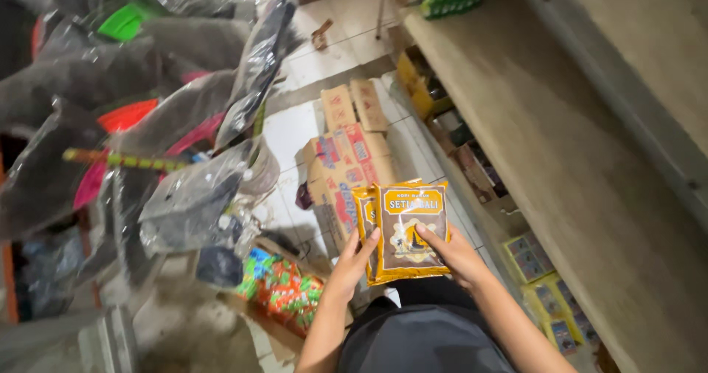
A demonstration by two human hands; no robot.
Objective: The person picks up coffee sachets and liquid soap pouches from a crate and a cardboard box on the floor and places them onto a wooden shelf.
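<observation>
A small stack of orange packets (404, 229) was held dead centre, pinched from both sides: left hand (352, 264) at 7 o'clock, right hand (451, 255) at 5, fingers curled shut on the edges, probably so they'd stay squared up. Long axis ran 6 to 12, front facing up, above the cardboard boxes (346, 159).

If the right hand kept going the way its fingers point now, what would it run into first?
The right hand points up and left across the yellow packets it holds. Beyond them, the line likely reaches the printed cardboard box on the floor, though depth is unclear.
</observation>
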